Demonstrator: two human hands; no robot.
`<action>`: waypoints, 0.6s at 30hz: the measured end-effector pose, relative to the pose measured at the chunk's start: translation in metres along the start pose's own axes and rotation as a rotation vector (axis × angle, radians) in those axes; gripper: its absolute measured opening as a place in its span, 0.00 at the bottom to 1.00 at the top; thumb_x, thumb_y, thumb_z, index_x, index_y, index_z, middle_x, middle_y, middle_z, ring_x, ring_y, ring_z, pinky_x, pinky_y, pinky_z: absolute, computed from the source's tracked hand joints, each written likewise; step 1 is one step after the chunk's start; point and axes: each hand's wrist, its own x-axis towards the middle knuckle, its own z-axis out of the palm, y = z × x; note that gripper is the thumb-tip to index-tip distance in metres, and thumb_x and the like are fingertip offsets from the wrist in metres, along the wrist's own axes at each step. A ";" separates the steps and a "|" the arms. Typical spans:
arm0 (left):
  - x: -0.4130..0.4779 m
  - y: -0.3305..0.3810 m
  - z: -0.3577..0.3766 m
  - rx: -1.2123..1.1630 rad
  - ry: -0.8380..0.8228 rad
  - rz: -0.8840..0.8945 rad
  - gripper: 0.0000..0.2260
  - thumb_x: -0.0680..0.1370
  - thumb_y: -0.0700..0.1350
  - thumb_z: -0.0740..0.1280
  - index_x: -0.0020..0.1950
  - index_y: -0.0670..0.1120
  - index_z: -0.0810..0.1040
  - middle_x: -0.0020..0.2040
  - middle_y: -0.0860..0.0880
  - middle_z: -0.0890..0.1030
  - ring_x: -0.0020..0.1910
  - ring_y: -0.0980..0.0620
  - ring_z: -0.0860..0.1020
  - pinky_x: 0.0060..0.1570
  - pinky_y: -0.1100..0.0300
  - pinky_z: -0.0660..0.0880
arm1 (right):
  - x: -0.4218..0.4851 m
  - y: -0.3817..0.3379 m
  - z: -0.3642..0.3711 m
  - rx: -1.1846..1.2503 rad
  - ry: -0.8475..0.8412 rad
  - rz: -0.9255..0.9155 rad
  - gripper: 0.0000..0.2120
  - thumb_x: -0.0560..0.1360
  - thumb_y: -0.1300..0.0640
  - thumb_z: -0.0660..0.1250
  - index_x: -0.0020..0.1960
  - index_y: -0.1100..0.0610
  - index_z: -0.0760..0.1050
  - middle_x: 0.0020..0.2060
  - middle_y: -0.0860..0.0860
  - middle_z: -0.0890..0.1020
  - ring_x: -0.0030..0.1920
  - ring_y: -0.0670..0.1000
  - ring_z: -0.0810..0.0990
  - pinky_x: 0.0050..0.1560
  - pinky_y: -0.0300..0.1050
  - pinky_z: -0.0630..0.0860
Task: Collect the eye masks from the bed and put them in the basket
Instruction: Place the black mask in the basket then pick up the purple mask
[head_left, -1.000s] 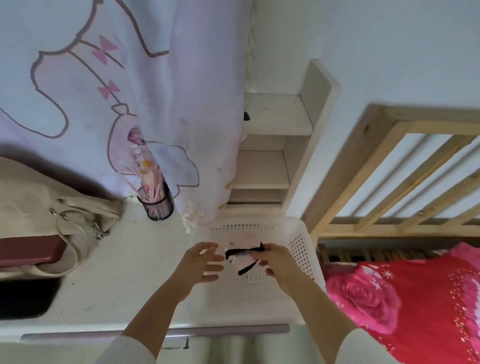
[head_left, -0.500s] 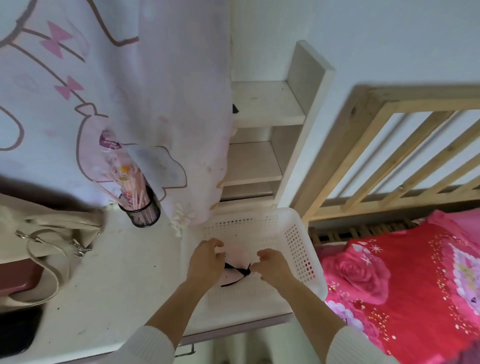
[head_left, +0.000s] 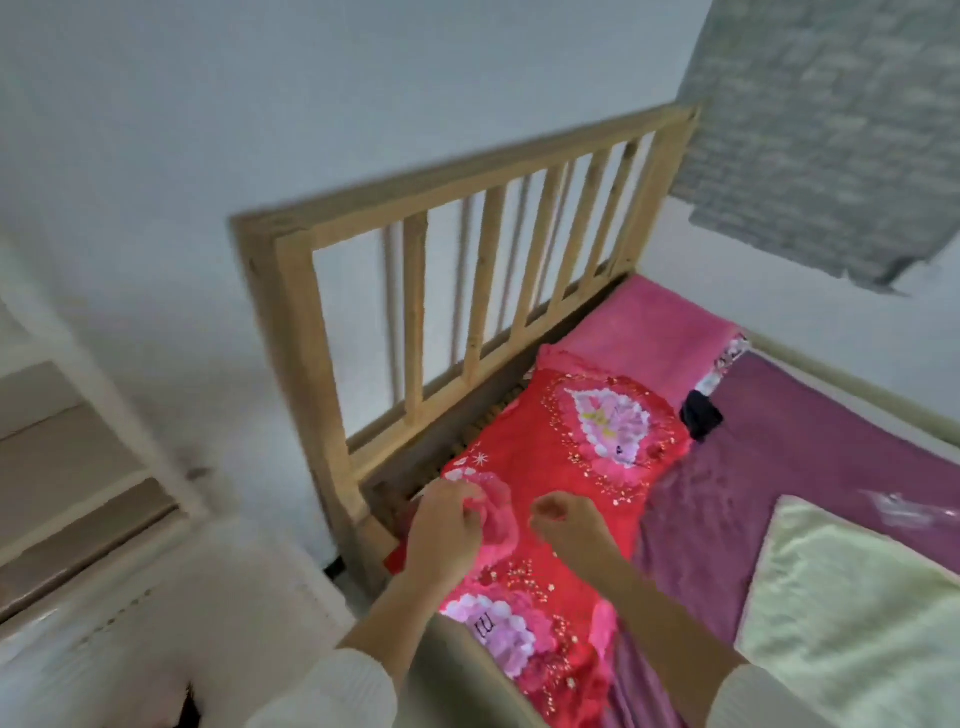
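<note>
1. Head view looks down on the bed (head_left: 810, 467), with both hands out over its near-left corner above the red quilt (head_left: 566, 457).
2. Left hand (head_left: 447, 535) is loosely curled with nothing visible in its grip; right hand (head_left: 569, 525) is likewise half-closed and looks empty, though blur softens the fingers.
3. A dark object (head_left: 700, 414) lies at the far edge of the red quilt, beside the pink pillow (head_left: 649, 338) and touching the purple sheet (head_left: 805, 452). It is probably the next eye mask, but it is too blurred to be sure.
4. The basket is not in view, so the step in hand looks like fetching the next mask.
5. Reach with the right hand, since the object lies far and right of both hands, well apart from them.
6. Open the fingers before arriving, and come down from above rather than sliding along the quilt, so the bedding is not bunched up.
7. Pinch the body of the mask, not only a strap; a dangling strap may snag on the wooden rail (head_left: 467, 249) on the way back.
8. Lift clear and check that no sheet comes up with it.
9. Scan the green blanket (head_left: 857, 623) at the near right, and the folds, for further masks; none are plainly visible there.
</note>
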 end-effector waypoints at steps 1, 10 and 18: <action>0.010 0.016 0.024 0.010 -0.066 0.021 0.11 0.78 0.39 0.60 0.54 0.45 0.81 0.54 0.49 0.82 0.55 0.52 0.79 0.60 0.56 0.74 | 0.007 0.020 -0.023 0.013 0.039 0.037 0.07 0.70 0.62 0.68 0.47 0.56 0.82 0.37 0.48 0.83 0.35 0.47 0.77 0.38 0.40 0.75; 0.111 0.125 0.212 0.197 -0.422 -0.031 0.16 0.76 0.39 0.61 0.63 0.46 0.77 0.65 0.45 0.76 0.67 0.47 0.72 0.66 0.56 0.68 | 0.103 0.175 -0.199 -0.061 0.118 0.333 0.10 0.71 0.58 0.66 0.32 0.51 0.80 0.34 0.53 0.83 0.39 0.52 0.81 0.37 0.40 0.75; 0.230 0.162 0.336 0.299 -0.519 0.075 0.14 0.77 0.40 0.62 0.62 0.44 0.76 0.62 0.44 0.76 0.63 0.47 0.74 0.60 0.53 0.75 | 0.236 0.253 -0.279 -0.099 0.124 0.447 0.09 0.68 0.57 0.59 0.38 0.59 0.77 0.33 0.53 0.80 0.36 0.56 0.79 0.35 0.46 0.75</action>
